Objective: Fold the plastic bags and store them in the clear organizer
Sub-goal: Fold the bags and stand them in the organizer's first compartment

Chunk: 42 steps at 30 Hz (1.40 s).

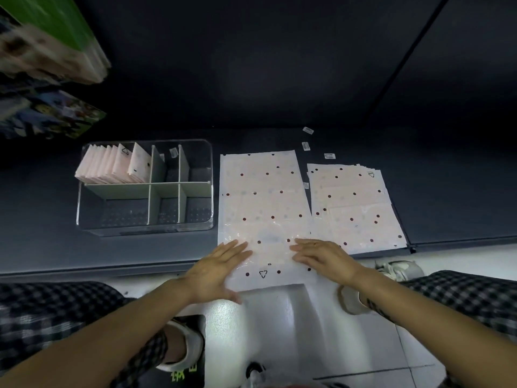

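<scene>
The plastic bag (260, 208) lies flat at frame centre on the dark surface (453, 197), right of the organizer (145, 228). Left hand (215, 271) and right hand (324, 257) press it, fingers straight and spread. Thin, light, slippery: pinch the near corners.

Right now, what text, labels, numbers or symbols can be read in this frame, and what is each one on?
No word or number reads clearly.
Triangle symbol, no legible text: near edge of the flat bag under the left hand and right hand.
Same triangle: top bag of the stack, and one folded bag in the clear organizer.
Small white stickers on the shelf: too small.
Yellow-green characters on the shoe: blurred.
</scene>
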{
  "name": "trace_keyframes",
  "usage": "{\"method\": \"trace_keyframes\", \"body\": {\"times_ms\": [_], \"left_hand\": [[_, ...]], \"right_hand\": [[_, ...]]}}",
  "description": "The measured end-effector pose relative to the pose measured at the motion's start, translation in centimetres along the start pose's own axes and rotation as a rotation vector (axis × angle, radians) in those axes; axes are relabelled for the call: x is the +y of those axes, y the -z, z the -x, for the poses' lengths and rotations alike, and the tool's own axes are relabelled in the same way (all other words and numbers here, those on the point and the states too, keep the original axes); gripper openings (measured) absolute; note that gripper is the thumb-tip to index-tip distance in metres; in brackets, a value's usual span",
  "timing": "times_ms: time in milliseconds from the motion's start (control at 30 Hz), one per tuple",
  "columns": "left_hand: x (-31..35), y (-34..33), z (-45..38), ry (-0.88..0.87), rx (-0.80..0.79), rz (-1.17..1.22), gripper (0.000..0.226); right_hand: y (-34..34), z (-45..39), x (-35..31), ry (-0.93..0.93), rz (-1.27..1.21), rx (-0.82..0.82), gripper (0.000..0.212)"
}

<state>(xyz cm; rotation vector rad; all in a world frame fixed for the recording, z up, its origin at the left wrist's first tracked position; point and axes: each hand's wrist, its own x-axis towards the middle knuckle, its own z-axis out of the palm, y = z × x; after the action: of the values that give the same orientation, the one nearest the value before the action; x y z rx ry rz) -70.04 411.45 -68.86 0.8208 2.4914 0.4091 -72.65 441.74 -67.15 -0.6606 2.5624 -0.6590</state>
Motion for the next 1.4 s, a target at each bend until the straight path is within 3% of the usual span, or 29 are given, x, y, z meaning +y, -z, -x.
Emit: {"method": "trace_keyframes", "body": {"times_ms": [167, 267, 367, 433, 533, 633, 700, 800, 900, 1033, 1167, 1233, 1333, 1400], "left_hand": [[0.0, 0.3, 0.1, -0.021, -0.023, -0.097, 0.108], [0.0, 0.2, 0.3, -0.022, -0.023, -0.126, 0.112], [0.0, 0.1, 0.5, -0.007, -0.015, -0.156, 0.113], [0.0, -0.2, 0.6, -0.005, -0.01, -0.218, 0.113], [-0.1, -0.4, 0.7, -0.006, 0.008, -0.239, 0.113], [-0.3, -0.4, 0.5, -0.016, 0.03, -0.186, 0.098], [-0.4, -0.4, 0.3, -0.017, 0.057, -0.152, 0.087], [-0.6, -0.6, 0.3, -0.011, 0.099, -0.139, 0.082], [-1.0, -0.9, 0.4, -0.045, 0.093, -0.18, 0.104], [-0.9, -0.5, 0.4, -0.053, 0.097, -0.165, 0.106], [-0.7, 0.4, 0.4, -0.044, 0.103, -0.022, 0.063], [-0.4, 1.3, 0.3, -0.019, 0.088, 0.048, 0.043], [0.8, 3.1, 0.3, 0.065, 0.06, 0.272, 0.037], [1.8, 4.3, 0.3, 0.143, 0.151, 0.552, 0.026]], "right_hand": [[1.3, -0.2, 0.7, 0.029, 0.134, -0.136, 0.027], [0.9, 0.1, 1.1, 0.016, 0.13, -0.071, 0.027], [-0.2, 0.6, 1.7, 0.104, 0.289, -0.146, 0.075], [-1.0, 1.0, 2.1, 0.166, 0.427, -0.165, 0.092], [-1.5, 1.1, 2.3, 0.172, 0.378, -0.05, 0.079], [-1.5, 1.0, 1.8, 0.148, 0.127, 0.036, 0.051], [-1.1, 0.7, 1.8, 0.148, 0.085, 0.045, 0.046], [-0.4, 0.6, 2.2, 0.141, 0.239, -0.138, 0.081], [-0.3, 0.7, 2.7, 0.188, 0.443, -0.204, 0.099], [-0.8, 0.7, 2.5, 0.196, 0.296, -0.091, 0.08], [-1.2, 0.5, 2.3, 0.163, 0.046, 0.067, 0.032], [-0.8, 0.1, 2.2, 0.065, -0.026, 0.071, 0.017], [0.7, -0.2, 0.7, -0.137, -0.258, -0.032, 0.016], [2.3, -0.3, -1.0, -0.206, -0.478, -0.108, 0.033]]}}
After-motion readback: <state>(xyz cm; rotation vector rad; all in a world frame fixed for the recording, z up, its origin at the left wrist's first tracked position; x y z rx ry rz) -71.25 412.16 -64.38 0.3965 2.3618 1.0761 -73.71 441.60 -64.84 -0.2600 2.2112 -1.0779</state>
